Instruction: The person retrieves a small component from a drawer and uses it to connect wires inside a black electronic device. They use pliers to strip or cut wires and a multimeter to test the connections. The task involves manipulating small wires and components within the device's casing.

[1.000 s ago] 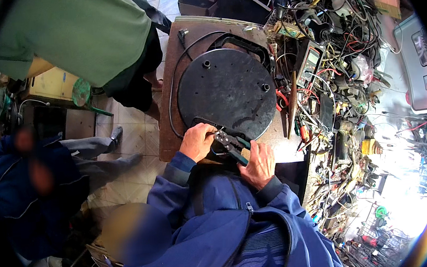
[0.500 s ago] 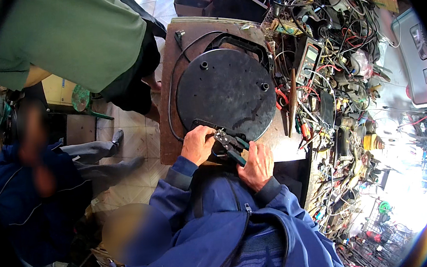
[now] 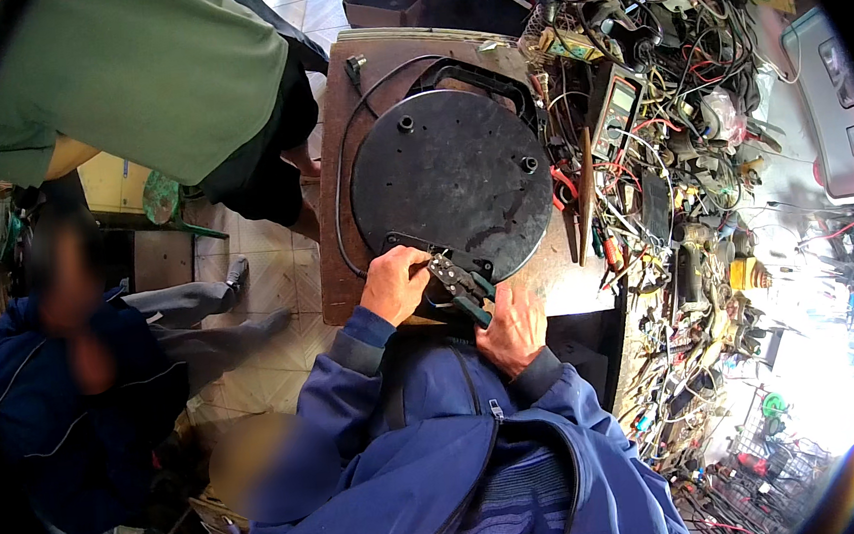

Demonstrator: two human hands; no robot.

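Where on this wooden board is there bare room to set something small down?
Near right corner of the board, between the black disc, right hand and heap of cables and tools; also a narrow strip between the black cord and left edge. The disc crowds the middle, the heap the right side.

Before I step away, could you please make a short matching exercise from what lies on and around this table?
1. Plier-like tool
2. Round disc
3. Plug
4. Multimeter

A. Farthest right of the four
B. Near the upper left corner of the table
C. In the right hand
D. Broad and black, mid-table

Pairs: 1-C, 2-D, 3-B, 4-A
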